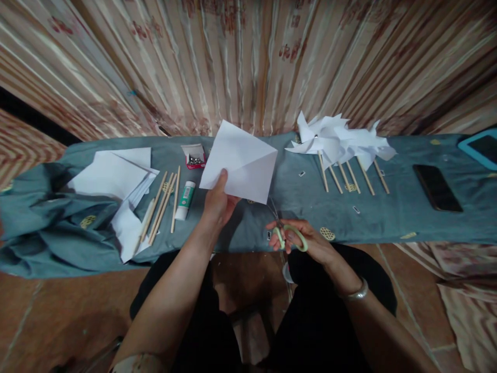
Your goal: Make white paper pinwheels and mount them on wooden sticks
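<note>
My left hand (219, 203) grips a white square sheet of paper (243, 155) by its lower left side, thumb on top. A diagonal line runs across the sheet; I cannot tell whether it is a crease or a cut. My right hand (301, 238) holds scissors (289, 235) with pale green handles, fingers through the loops. Their blades point up and left, close to the sheet's lower right corner. Several white paper pinwheels (337, 137) on wooden sticks lie to the right, overlapping one another.
Left of the sheet are a glue stick (186, 199), an open red box of metal pins (194, 157), several wooden sticks (161, 207) and a stack of white paper (112, 176). At right lie a black phone (437, 187) and a blue-framed device (481, 147). A pleated curtain (248, 67) hangs behind.
</note>
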The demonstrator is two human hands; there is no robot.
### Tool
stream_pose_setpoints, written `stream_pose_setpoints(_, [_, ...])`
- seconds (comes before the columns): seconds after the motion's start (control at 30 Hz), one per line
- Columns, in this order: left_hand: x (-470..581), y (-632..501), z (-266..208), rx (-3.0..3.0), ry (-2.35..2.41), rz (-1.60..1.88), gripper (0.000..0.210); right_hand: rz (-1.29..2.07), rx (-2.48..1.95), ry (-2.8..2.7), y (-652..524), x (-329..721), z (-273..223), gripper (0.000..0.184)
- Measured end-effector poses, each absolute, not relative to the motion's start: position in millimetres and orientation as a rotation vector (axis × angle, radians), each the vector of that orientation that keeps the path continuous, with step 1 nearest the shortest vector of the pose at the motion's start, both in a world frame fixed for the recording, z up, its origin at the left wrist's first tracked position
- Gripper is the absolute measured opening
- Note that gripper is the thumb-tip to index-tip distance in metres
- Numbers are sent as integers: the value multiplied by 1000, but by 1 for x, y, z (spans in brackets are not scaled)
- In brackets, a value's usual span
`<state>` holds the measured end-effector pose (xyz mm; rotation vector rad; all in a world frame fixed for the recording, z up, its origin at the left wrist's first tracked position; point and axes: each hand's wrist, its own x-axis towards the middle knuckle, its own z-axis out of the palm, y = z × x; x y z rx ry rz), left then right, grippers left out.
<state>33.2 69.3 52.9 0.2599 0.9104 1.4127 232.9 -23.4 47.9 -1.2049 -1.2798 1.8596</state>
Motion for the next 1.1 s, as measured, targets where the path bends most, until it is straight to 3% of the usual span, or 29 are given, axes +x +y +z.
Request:
stream_pose_setpoints(0.5, [39, 66, 51, 259, 920, 1340, 8, 1894, -1152, -1253, -18, 229, 41, 57])
stream_pose_setpoints(0.73, [40, 65, 49, 257, 902, 1315, 17, 1882, -1191, -1250, -19, 230, 41, 55])
stream_pose_setpoints(1.1, [39, 66, 48, 263, 908, 1351, 13, 1895, -1173, -1249, -19, 230, 40, 55])
